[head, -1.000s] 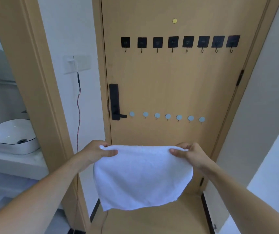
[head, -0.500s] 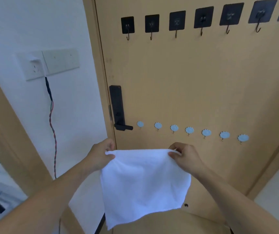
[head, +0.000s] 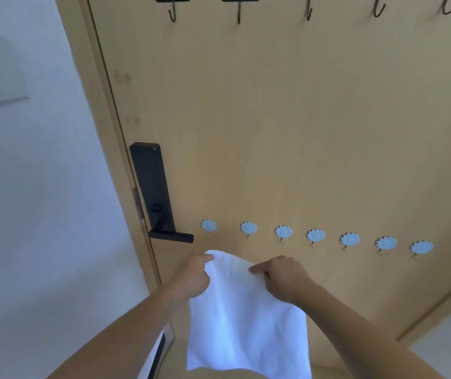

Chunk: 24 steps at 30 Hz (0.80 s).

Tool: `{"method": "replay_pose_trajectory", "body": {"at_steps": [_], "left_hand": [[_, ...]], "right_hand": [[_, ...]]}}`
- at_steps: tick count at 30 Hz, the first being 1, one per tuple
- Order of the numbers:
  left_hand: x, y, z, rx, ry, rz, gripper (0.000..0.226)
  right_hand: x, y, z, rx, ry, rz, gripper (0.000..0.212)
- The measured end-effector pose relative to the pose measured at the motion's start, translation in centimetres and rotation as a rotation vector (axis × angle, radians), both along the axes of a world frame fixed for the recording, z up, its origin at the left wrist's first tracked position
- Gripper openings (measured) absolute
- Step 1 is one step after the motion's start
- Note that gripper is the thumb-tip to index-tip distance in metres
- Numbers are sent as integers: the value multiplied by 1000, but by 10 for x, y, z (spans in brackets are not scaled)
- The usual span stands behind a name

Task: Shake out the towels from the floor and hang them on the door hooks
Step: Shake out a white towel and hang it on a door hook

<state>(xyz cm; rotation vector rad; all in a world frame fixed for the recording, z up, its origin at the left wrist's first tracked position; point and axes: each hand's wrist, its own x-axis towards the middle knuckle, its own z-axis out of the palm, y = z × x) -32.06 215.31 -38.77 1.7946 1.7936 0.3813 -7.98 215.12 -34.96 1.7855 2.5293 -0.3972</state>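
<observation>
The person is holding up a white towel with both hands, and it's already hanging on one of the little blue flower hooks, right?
Not quite. In the head view, both hands, left and right, do hold the white towel, but it hangs below the blue flower hooks, not on one.

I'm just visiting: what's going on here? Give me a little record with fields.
person: two bare arms, seen from a head camera
left hand: grips the white towel at its top corner
right hand: pinches the top edge
towel: hanging, not yet on a hook
nearest hooks: blue flower hooks, a row just above the hands
black hooks: higher, all bare
door: wooden, black handle
</observation>
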Motion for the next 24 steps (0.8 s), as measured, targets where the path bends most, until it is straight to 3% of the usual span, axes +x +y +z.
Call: {"method": "replay_pose_trajectory", "body": {"at_steps": [6,15,24], "left_hand": [[-19,60,-46,56,63,-31,79],[-60,79,-105,165,240,-111,103],[-83,112,-116,324,195,-96,96]], "right_hand": [[-33,66,-13,-24,-144,-27,63],[-73,117,-24,19,-316,-49,60],[-95,141,-45,75,-329,-78,56]]}}
